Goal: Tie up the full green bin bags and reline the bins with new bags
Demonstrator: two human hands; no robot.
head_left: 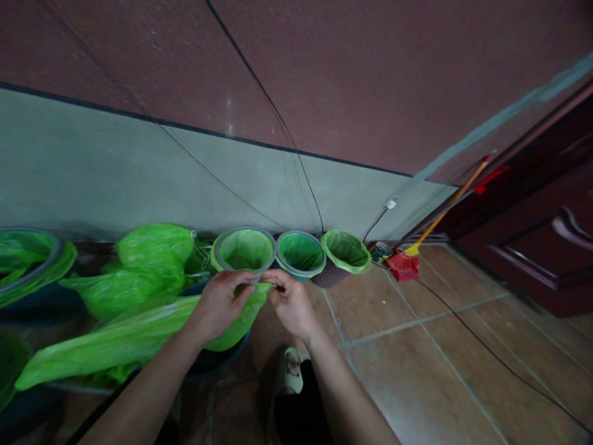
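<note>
A long green plastic bag [125, 337] stretches from the lower left up to my two hands. My left hand [227, 303] pinches its edge, thumb against fingers. Close beside it, my right hand [291, 303] grips the same edge at the bag's right end. Under the bag stands a dark bin [217, 364], mostly hidden by the bag and my left arm. Just beyond my hands are a bin with a grey rim and green liner [245, 247], a blue bin lined in green [301, 253], and a dark bin with a green liner [345, 252].
Crumpled green bags [152, 266] are heaped at the left, beside a large lined bin [34, 266]. A red broom [404, 264] leans near the dark red door [546, 241]. A black cable [486, 355] crosses the tiled floor; my foot [291, 371] is below my hands.
</note>
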